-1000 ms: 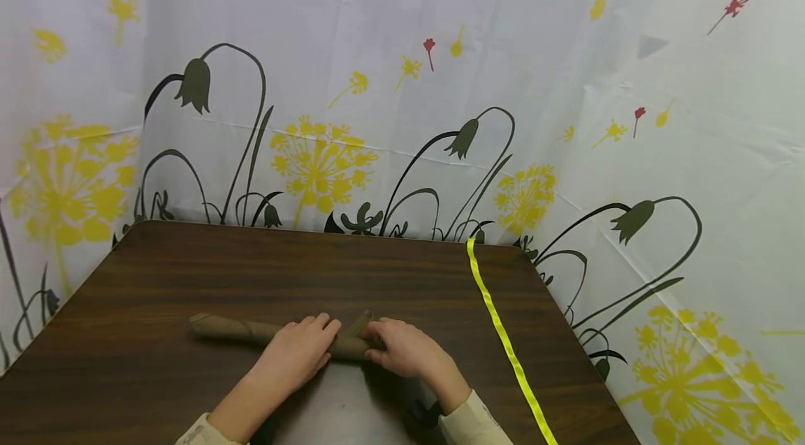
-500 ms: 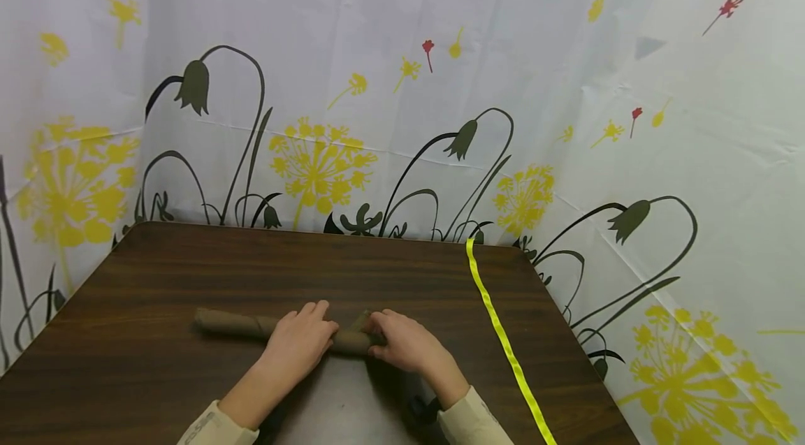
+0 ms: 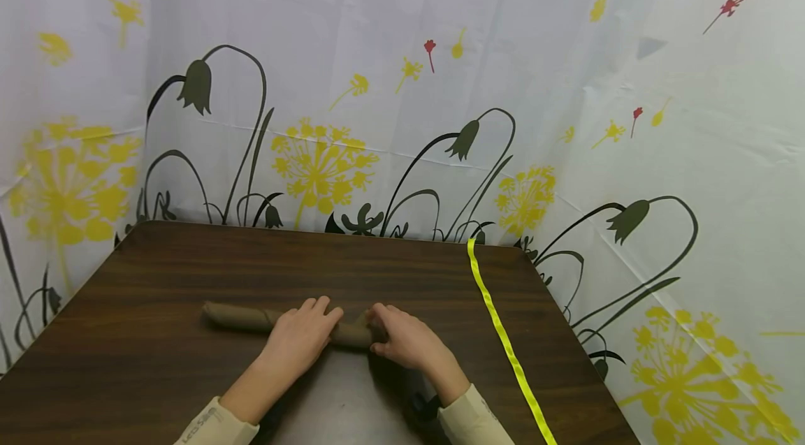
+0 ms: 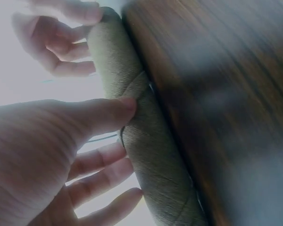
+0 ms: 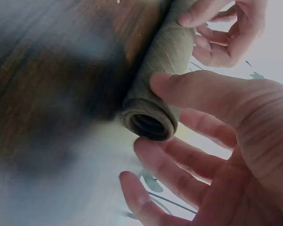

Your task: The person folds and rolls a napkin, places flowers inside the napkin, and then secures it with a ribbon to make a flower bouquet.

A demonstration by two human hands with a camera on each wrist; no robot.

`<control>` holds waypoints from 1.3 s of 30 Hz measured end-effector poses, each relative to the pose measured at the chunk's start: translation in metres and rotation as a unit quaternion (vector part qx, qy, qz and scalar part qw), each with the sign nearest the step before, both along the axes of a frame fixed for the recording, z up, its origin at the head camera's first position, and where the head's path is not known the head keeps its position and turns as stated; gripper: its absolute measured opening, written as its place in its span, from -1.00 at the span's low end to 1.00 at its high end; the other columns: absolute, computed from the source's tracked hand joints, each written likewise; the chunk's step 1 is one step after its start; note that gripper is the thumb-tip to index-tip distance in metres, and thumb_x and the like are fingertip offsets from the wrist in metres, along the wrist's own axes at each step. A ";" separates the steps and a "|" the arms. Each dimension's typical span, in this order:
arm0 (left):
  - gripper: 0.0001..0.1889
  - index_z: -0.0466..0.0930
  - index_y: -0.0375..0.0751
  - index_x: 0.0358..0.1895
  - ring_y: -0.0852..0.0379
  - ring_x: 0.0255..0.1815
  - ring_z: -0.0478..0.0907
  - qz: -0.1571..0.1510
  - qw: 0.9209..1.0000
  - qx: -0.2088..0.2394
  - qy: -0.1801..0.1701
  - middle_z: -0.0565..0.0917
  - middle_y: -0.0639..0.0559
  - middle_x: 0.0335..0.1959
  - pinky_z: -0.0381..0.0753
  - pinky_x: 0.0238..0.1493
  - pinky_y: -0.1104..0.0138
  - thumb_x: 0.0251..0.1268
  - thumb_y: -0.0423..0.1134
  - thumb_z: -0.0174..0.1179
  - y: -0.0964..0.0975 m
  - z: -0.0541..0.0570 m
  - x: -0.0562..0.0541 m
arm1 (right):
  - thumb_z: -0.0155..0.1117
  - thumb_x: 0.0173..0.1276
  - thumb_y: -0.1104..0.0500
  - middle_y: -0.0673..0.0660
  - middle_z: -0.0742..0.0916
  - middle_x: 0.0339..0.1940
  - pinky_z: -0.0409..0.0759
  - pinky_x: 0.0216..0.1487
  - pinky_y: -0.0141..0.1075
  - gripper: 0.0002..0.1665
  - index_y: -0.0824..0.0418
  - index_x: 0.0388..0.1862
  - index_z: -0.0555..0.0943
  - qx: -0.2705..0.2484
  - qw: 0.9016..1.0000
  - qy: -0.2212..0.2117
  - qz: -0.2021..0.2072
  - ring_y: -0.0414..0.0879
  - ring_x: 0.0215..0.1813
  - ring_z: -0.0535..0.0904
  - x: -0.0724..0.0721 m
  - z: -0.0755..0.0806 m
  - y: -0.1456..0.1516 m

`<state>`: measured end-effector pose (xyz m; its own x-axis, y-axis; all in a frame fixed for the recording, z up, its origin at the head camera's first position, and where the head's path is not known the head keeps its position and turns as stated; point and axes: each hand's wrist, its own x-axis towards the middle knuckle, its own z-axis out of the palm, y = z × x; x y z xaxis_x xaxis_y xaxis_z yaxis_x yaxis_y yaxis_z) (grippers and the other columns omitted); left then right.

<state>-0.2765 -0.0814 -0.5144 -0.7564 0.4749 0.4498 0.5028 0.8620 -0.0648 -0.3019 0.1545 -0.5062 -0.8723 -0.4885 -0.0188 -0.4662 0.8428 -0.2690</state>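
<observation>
A rolled-up olive-brown cloth [image 3: 242,317] lies crosswise on the dark wooden table [image 3: 302,263]. My left hand [image 3: 298,339] grips it near the middle. In the left wrist view the thumb presses one side of the roll [image 4: 153,150], and the fingers reach round the other. At the right end my right hand [image 3: 407,340] holds it between thumb and fingers. The right wrist view shows the roll's hollow, layered end [image 5: 148,120] beside that thumb. A short flap of cloth [image 3: 363,319] sticks up between the hands, partly covered by the right fingers.
A bright yellow strip [image 3: 503,333] runs from the table's back edge toward the front on the right. Behind the table hangs a white curtain [image 3: 390,26] printed with flowers. A pale shiny patch [image 3: 342,403] shows on the table between the forearms.
The cloth roll has shifted a little away from me and slightly to the right. Both hands have moved forward with it, keeping their hold.
</observation>
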 end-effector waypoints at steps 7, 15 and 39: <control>-0.68 0.70 -0.06 -0.11 0.04 -0.27 0.58 -0.003 1.000 0.013 0.016 0.64 0.00 -0.20 0.53 -0.49 0.25 0.15 -0.23 0.65 -0.001 -0.001 -0.004 | 0.61 0.37 0.06 -0.07 0.74 0.15 0.72 0.09 -0.17 -0.46 -0.08 0.25 0.59 0.015 1.000 0.019 -0.013 -0.15 0.16 0.71 -0.001 -0.001 -0.002; -0.48 0.63 -0.07 0.03 -0.09 -0.07 0.67 -0.004 1.000 0.003 -0.017 0.69 -0.08 -0.06 0.70 -0.28 0.06 0.04 -0.19 0.71 0.001 0.000 -0.006 | 0.54 0.45 0.04 -0.05 0.73 0.17 0.72 0.12 -0.13 -0.60 -0.05 0.23 0.71 0.030 0.999 0.020 -0.022 -0.13 0.14 0.72 -0.005 -0.001 -0.003; -0.79 0.76 -0.09 0.04 -0.10 -0.04 0.69 0.031 0.998 0.003 -0.046 0.67 -0.10 -0.07 0.75 -0.21 0.04 0.42 -0.24 0.45 0.009 -0.012 -0.021 | 0.54 0.45 -0.02 -0.02 0.75 0.09 0.73 -0.03 -0.08 -0.65 -0.08 0.17 0.75 0.010 0.998 0.043 -0.040 -0.09 0.06 0.71 -0.018 -0.004 -0.002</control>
